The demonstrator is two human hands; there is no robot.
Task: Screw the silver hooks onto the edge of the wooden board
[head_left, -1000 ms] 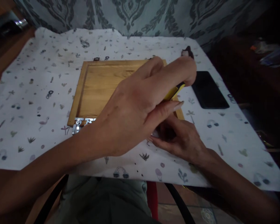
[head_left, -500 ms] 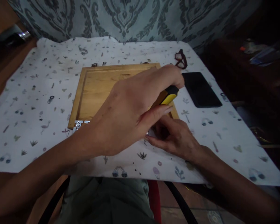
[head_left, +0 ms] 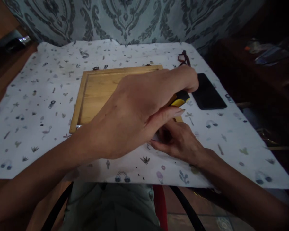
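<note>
My left hand (head_left: pixel 137 106) is wrapped round the black and yellow handle of a screwdriver (head_left: pixel 179 100); its shaft and tip are hidden below the hand. Beneath lies a flat wooden panel (head_left: pixel 98 89) with a raised frame. A bit of a silvery metal hinge (head_left: pixel 78 126) shows at its near left corner, mostly covered by my left forearm. At the panel's near right edge, my right hand (head_left: pixel 183 141) is closed with thumb and fingers pinched together under the left hand. Whatever those fingertips hold is out of sight.
A black phone (head_left: pixel 209 93) lies to the right of the panel, with dark red glasses (head_left: pixel 184 58) behind it. A patterned white cloth (head_left: pixel 38 112) covers the table. Patterned fabric (head_left: pixel 125 19) rises at the back edge.
My left hand and the screwdriver handle have turned and shifted a little to the right. The forearm now covers more of the left hinge. My right hand stays nearly in place.
</note>
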